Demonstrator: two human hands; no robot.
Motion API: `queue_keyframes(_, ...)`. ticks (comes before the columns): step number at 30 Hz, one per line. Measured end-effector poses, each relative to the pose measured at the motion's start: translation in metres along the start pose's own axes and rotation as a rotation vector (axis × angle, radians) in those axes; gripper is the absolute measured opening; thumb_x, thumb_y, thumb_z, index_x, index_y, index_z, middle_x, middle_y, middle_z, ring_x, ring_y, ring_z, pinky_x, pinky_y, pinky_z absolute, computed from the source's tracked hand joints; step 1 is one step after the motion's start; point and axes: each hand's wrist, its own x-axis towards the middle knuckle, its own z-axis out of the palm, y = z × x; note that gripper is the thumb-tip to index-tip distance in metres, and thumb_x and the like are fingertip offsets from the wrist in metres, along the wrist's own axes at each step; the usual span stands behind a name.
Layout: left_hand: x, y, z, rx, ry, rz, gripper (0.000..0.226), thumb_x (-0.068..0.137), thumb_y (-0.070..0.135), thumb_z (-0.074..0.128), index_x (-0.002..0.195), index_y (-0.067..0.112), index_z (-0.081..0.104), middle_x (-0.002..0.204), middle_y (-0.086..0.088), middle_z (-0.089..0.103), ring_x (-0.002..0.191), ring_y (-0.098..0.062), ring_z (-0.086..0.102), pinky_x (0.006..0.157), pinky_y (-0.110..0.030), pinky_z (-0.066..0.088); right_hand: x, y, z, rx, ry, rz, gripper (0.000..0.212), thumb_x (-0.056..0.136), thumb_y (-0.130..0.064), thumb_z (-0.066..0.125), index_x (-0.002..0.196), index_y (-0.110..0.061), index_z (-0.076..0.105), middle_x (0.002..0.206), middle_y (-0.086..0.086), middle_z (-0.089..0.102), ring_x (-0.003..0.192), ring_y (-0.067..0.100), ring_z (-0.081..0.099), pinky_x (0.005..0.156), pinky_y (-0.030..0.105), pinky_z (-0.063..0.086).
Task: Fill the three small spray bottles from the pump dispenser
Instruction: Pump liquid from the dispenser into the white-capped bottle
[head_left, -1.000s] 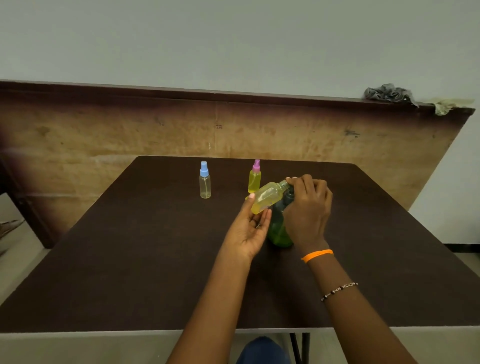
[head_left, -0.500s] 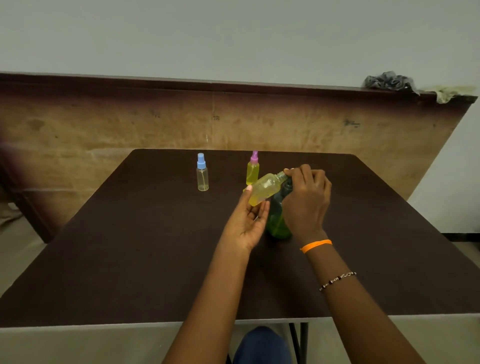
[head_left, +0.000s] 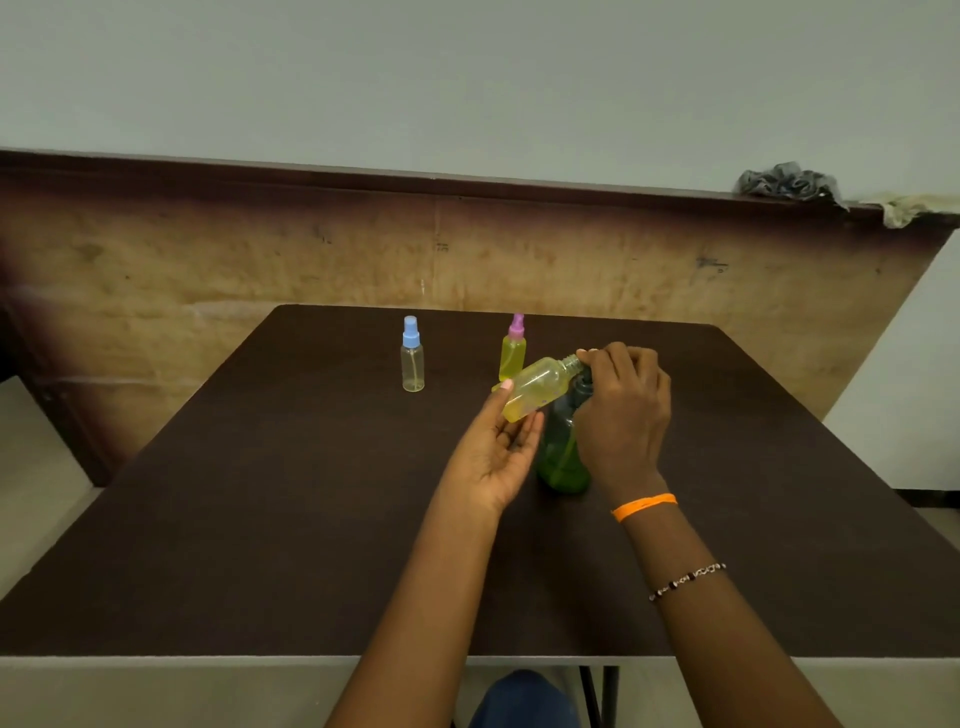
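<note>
The counter (head_left: 260, 519) has a dark brown matt top with a fine, slightly rough grain, and the panel (head_left: 208, 270) behind it looks like worn, stained plywood. The blue-capped spray bottle (head_left: 412, 358), the pink-capped spray bottle (head_left: 512, 353) and the uncapped spray bottle (head_left: 535, 389) are smooth clear plastic with a faint gloss, while the pump dispenser (head_left: 558, 457) is glossy translucent green plastic. A crumpled grey cloth (head_left: 784, 182) lies on the ledge; the orange wristband (head_left: 644, 506) looks rubbery and matt.

Left hand (head_left: 493, 452) tilts uncapped bottle (head_left: 537, 388); right hand (head_left: 621, 410) atop dispenser (head_left: 561, 457).
</note>
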Motion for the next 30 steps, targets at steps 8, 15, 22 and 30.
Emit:
queue_keyframes(8, -0.001, -0.003, 0.005, -0.011, 0.000, -0.006, 0.045, 0.085, 0.016, 0.065, 0.125, 0.000, 0.052, 0.099, -0.014, 0.060, 0.089, -0.020, 0.061, 0.072, -0.028, 0.056, 0.008, -0.004, -0.009, 0.071, -0.022, 0.055, 0.040, 0.073, -0.008, 0.032, 0.088, -0.004, 0.068, 0.084, 0.008, 0.063, 0.084, 0.033, 0.052, 0.065, 0.037, 0.040)
queue_keyframes(15, -0.002, -0.002, 0.002, -0.019, 0.005, -0.006, 0.045, 0.084, 0.015, 0.065, 0.124, -0.001, 0.053, 0.096, -0.014, 0.062, 0.088, -0.021, 0.062, 0.062, -0.028, 0.057, 0.009, -0.002, -0.009, -0.088, -0.089, -0.009, 0.019, 0.066, 0.001, 0.052, 0.080, -0.004, 0.064, 0.082, 0.009, 0.062, 0.086, 0.034, 0.053, 0.072, 0.041, 0.044)
queue_keyframes(22, -0.003, -0.003, 0.005, -0.002, -0.005, -0.001, 0.029, 0.085, 0.015, 0.064, 0.109, 0.000, 0.057, 0.097, -0.014, 0.060, 0.088, -0.020, 0.061, 0.077, -0.029, 0.054, 0.023, -0.002, -0.020, -0.011, -0.193, 0.035, 0.022, 0.069, 0.007, 0.060, 0.087, -0.001, 0.069, 0.088, 0.012, 0.064, 0.091, 0.035, 0.050, 0.069, 0.041, 0.040)
queue_keyframes(30, -0.001, -0.003, -0.001, 0.007, -0.005, -0.001, 0.029, 0.085, 0.015, 0.065, 0.109, 0.001, 0.058, 0.097, -0.014, 0.063, 0.088, -0.019, 0.063, 0.068, -0.026, 0.057, 0.020, -0.003, -0.021, -0.016, -0.220, 0.016, 0.017, 0.066, 0.008, 0.064, 0.079, -0.002, 0.067, 0.083, 0.012, 0.064, 0.086, 0.036, 0.059, 0.060, 0.035, 0.043)
